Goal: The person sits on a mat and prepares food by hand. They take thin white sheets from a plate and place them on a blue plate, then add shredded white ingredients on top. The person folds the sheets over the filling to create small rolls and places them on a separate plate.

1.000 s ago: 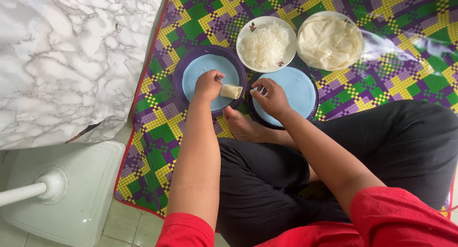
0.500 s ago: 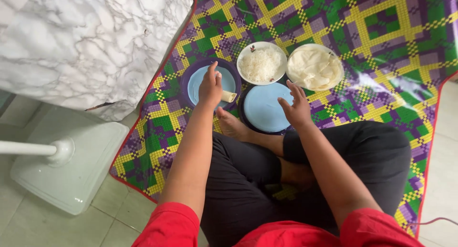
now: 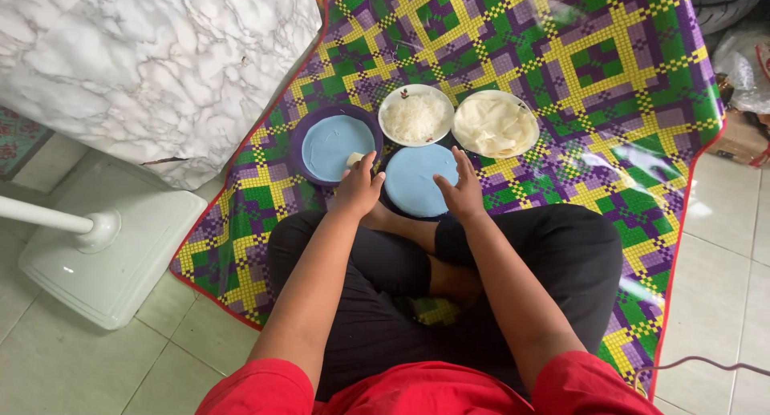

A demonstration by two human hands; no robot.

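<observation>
My left hand point(image 3: 357, 189) rests fingers loosely together beside the small pale roll point(image 3: 354, 158) on the purple-rimmed plate point(image 3: 309, 122); my right hand point(image 3: 461, 192), open and empty, hovers over the blue plate point(image 3: 413, 178). The roll looks soft and light (probably fragile), so I'd pinch its middle gently.

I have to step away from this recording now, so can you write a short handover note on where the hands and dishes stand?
Left hand: open, fingertips by a small pale roll on the left blue plate.
Right hand: open, empty, over the edge of the near blue plate, which is bare.
Behind: white bowl of shredded filling, plate of pale wrappers.
Done: one roll plated.
Left: wrappers and filling remain.
</observation>
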